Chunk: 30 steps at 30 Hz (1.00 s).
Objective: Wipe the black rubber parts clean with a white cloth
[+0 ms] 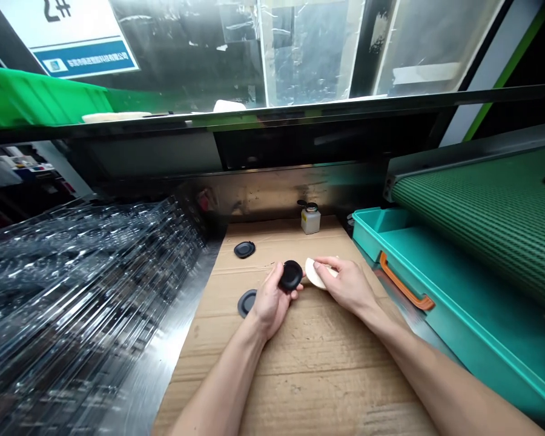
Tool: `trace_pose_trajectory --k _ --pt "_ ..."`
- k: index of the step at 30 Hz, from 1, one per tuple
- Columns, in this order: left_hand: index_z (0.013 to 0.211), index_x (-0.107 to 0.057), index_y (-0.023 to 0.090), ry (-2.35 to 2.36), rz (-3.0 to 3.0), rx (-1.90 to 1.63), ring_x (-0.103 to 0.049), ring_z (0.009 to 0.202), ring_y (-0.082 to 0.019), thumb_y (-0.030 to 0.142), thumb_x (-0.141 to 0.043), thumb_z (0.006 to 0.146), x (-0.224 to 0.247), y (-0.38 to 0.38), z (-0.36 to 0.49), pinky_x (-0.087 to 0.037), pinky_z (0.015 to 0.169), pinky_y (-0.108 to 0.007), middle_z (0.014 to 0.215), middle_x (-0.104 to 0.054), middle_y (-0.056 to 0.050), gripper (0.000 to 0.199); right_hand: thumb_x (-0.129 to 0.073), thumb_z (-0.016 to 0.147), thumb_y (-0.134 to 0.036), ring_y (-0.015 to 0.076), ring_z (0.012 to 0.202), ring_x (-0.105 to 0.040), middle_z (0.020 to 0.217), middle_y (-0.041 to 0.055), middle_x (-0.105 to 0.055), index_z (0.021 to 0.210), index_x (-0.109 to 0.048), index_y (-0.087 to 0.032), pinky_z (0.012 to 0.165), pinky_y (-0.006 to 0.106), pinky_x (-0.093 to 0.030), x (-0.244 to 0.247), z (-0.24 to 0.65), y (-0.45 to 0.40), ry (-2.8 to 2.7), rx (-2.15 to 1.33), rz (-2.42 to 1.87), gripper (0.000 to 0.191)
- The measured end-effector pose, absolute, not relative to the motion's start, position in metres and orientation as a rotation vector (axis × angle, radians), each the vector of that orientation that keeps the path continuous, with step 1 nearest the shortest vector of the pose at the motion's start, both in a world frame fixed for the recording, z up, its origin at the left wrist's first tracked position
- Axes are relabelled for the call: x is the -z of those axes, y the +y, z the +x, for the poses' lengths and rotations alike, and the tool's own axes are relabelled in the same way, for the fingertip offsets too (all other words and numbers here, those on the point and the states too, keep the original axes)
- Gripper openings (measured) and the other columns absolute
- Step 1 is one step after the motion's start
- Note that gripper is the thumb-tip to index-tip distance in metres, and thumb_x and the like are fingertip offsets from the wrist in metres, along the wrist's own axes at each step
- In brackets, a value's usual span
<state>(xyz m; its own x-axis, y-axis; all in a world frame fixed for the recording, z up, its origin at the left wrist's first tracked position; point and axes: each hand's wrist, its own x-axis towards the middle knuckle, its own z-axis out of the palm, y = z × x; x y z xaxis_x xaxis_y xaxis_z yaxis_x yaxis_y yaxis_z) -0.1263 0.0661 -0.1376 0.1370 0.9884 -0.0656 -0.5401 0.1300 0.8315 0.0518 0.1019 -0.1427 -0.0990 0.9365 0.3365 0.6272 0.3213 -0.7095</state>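
My left hand (272, 303) is closed around the edge of a black round part (290, 275), its dished face turned up. Just to the right, my right hand (345, 281) pinches a white round pad (315, 274), held close beside the black part. Two more black parts lie on the cardboard sheet (318, 375): a rounded-square black piece (244, 249) farther back, and a flat dark disc (246, 303) partly hidden behind my left hand. At the back of the cardboard stands a small whitish bottle (310, 219) with its black cap flipped open.
Stacked clear plastic trays (95, 272) fill the left side. On the right are a teal bin (454, 309) with an orange handle (404, 284) and a green conveyor belt (485, 212). A metal ledge (277, 116) crosses above, with a green crate (40, 100) at its left.
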Motion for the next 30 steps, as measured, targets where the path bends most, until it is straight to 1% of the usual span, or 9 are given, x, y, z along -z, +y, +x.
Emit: trace_pose_trajectory --k 3,5,7,9,18,24,27,29,30 --pt "0.110 -0.054 0.016 0.925 0.976 -1.415 -0.061 0.088 -0.015 0.042 -0.067 0.082 0.136 0.062 -0.122 -0.045 0.072 -0.024 0.108 -0.064 -0.011 0.040 -0.050 0.090 -0.046 0.0226 0.099 -0.066 0.103 0.0020 -0.073 0.108 -0.072 -0.028 0.087 0.032 -0.049 0.147 0.051 0.103 -1.840 -0.457 -1.415 0.034" --pt "0.120 -0.048 0.019 1.046 1.195 -1.525 -0.059 0.104 -0.018 0.031 -0.080 0.070 0.136 0.058 -0.118 -0.044 0.089 -0.029 0.115 -0.061 -0.010 0.060 -0.049 0.091 -0.046 0.0226 0.100 -0.066 0.104 0.0015 -0.073 0.108 -0.072 -0.029 0.086 0.032 -0.050 0.148 0.050 0.103 -1.857 -0.440 -1.429 0.034" --pt "0.127 -0.044 0.023 1.114 1.435 -1.599 -0.055 0.115 -0.021 0.024 -0.084 0.064 0.136 0.053 -0.114 -0.040 0.100 -0.034 0.123 -0.058 -0.010 0.075 -0.049 0.091 -0.046 0.0227 0.099 -0.067 0.103 0.0011 -0.073 0.106 -0.072 -0.030 0.085 0.032 -0.050 0.146 0.050 0.103 -1.872 -0.427 -1.443 0.033" --pt "0.131 -0.041 0.024 1.139 1.609 -1.626 -0.053 0.118 -0.023 0.023 -0.082 0.066 0.135 0.049 -0.111 -0.038 0.103 -0.036 0.127 -0.055 -0.010 0.077 -0.049 0.090 -0.045 0.0224 0.097 -0.068 0.101 0.0008 -0.073 0.105 -0.073 -0.030 0.083 0.031 -0.050 0.145 0.049 0.101 -1.893 -0.422 -1.449 0.032" --pt "0.138 -0.035 0.026 1.198 1.745 -1.586 -0.054 0.118 -0.023 0.022 -0.075 0.072 0.136 0.047 -0.111 -0.039 0.103 -0.037 0.128 -0.056 -0.009 0.077 -0.049 0.091 -0.043 0.0222 0.095 -0.068 0.101 -0.0008 -0.074 0.105 -0.073 -0.031 0.080 0.031 -0.050 0.144 0.046 0.099 -1.925 -0.388 -1.441 0.030" --pt "0.138 -0.034 0.026 1.256 1.717 -1.508 -0.055 0.116 -0.022 0.026 -0.075 0.072 0.138 0.048 -0.113 -0.042 0.096 -0.035 0.127 -0.058 -0.009 0.078 -0.049 0.090 -0.042 0.0224 0.092 -0.069 0.097 -0.0006 -0.074 0.104 -0.073 -0.032 0.079 0.031 -0.050 0.147 0.047 0.100 -1.941 -0.358 -1.482 0.029" --pt "0.123 -0.054 0.024 1.271 1.736 -1.426 -0.057 0.111 -0.023 0.033 -0.073 0.075 0.133 0.045 -0.115 -0.043 0.091 -0.032 0.122 -0.062 -0.008 0.052 -0.049 0.089 -0.043 0.0227 0.094 -0.068 0.099 0.0000 -0.074 0.106 -0.073 -0.032 0.080 0.031 -0.051 0.148 0.049 0.100 -1.956 -0.385 -1.484 0.031" --pt "0.108 -0.063 0.023 1.273 1.779 -1.286 -0.062 0.097 -0.022 0.039 -0.063 0.083 0.129 0.043 -0.116 -0.045 0.083 -0.031 0.109 -0.068 -0.007 0.030 -0.049 0.089 -0.044 0.0231 0.095 -0.068 0.100 0.0000 -0.074 0.106 -0.073 -0.031 0.081 0.032 -0.050 0.148 0.050 0.101 -1.962 -0.390 -1.493 0.032" --pt "0.103 -0.065 0.022 1.295 1.797 -1.205 -0.063 0.088 -0.021 0.042 -0.056 0.087 0.129 0.042 -0.116 -0.045 0.077 -0.030 0.100 -0.070 -0.007 0.027 -0.048 0.089 -0.045 0.0233 0.095 -0.068 0.100 0.0000 -0.074 0.105 -0.073 -0.031 0.081 0.033 -0.050 0.149 0.050 0.101 -1.965 -0.385 -1.504 0.032"
